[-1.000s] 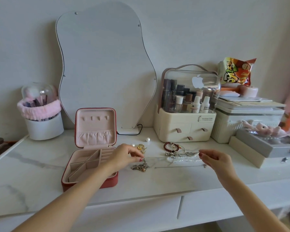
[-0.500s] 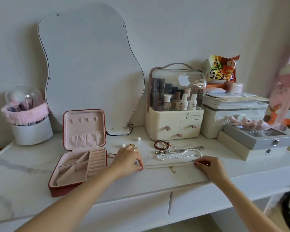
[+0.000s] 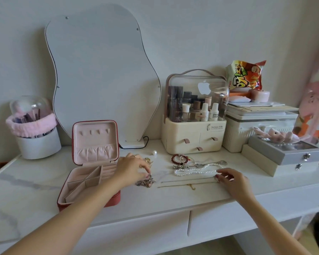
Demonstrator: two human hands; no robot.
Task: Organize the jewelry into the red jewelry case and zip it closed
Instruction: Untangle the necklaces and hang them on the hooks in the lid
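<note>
White marble-look table (image 3: 35,196) runs along a pale wall, with a wavy-edged mirror (image 3: 101,76) leaning at the back. Left of centre sits the red jewelry case (image 3: 92,168), lid upright and unzipped, its pink lining showing 4 small hooks and a gathered pocket, the tray below split into compartments and ring rolls. Just right of the case, the left hand (image 3: 131,169) reaches down with fingertips bent onto a tangle of mixed charms (image 3: 145,182); whether it actually pinches a piece I cannot tell. Gold earrings (image 3: 148,161) lie just behind that hand, and a loose pearl (image 3: 154,152) sits further back. The right hand (image 3: 232,181) rests on the table with fingers curled, its tips touching the end of a thin silver chain (image 3: 188,180); a gold chain (image 3: 184,185) lies just in front of it. Behind these lie a pearl necklace (image 3: 193,172), a silver necklace (image 3: 208,164) and a red bead bracelet (image 3: 179,159). Further back stands a cream cosmetics organizer (image 3: 193,137) with a clear dome, and a white brush holder (image 3: 38,142) wrapped in a pink band is at far left
</note>
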